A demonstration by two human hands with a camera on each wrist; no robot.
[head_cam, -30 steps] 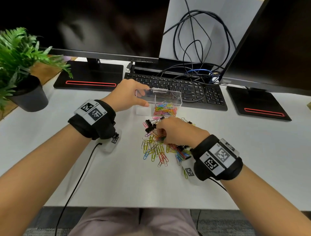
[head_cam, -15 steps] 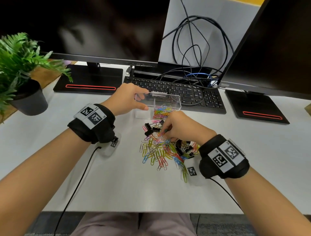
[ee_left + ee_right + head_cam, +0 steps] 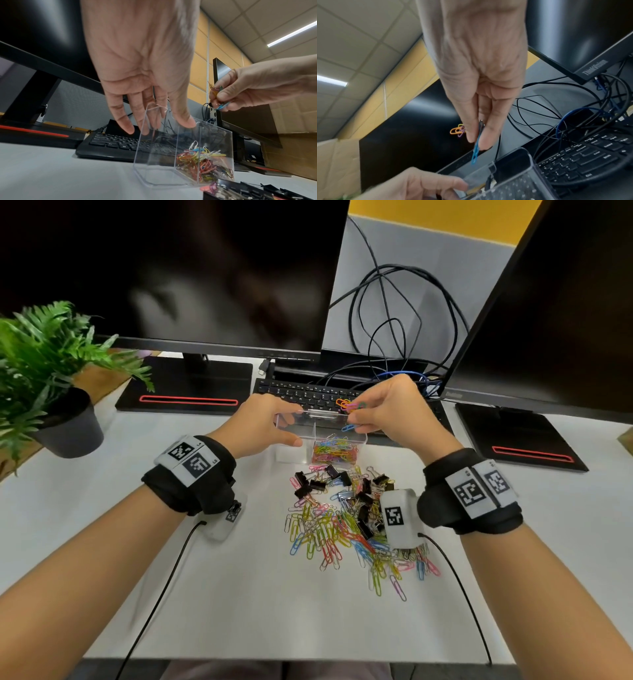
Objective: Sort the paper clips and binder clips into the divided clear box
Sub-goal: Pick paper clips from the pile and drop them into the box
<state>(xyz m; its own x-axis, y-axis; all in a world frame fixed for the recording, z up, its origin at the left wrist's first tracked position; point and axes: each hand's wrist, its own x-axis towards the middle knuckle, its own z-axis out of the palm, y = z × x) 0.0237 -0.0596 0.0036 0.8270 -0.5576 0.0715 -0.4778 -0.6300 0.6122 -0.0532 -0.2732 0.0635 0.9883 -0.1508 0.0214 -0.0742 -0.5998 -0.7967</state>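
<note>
The divided clear box (image 3: pixel 294 451) (image 3: pixel 154 169) stands on the white desk in front of the keyboard. Its right compartment holds coloured paper clips (image 3: pixel 335 451) (image 3: pixel 202 163); the left compartment looks empty. My left hand (image 3: pixel 260 428) (image 3: pixel 154 125) grips the box's left end, thumb on the near wall and fingers over the far rim. My right hand (image 3: pixel 356 414) (image 3: pixel 477 143) hovers above the right compartment and pinches a small bunch of coloured paper clips (image 3: pixel 349 405) (image 3: pixel 217 94) (image 3: pixel 475 151). A mixed pile of paper clips (image 3: pixel 329 529) and black binder clips (image 3: pixel 310 484) lies just in front of the box.
A black keyboard (image 3: pixel 308 397) lies directly behind the box, with tangled cables (image 3: pixel 394 337) beyond it. Two dark monitors (image 3: pixel 171 268) on stands flank the scene. A potted plant (image 3: pixel 44 378) stands at the far left. Wrist-camera cables trail toward the desk's near edge.
My right hand rose from the pile with a bunch of paper clips and moved back over the box's right compartment. My left hand kept its hold on the box.
</note>
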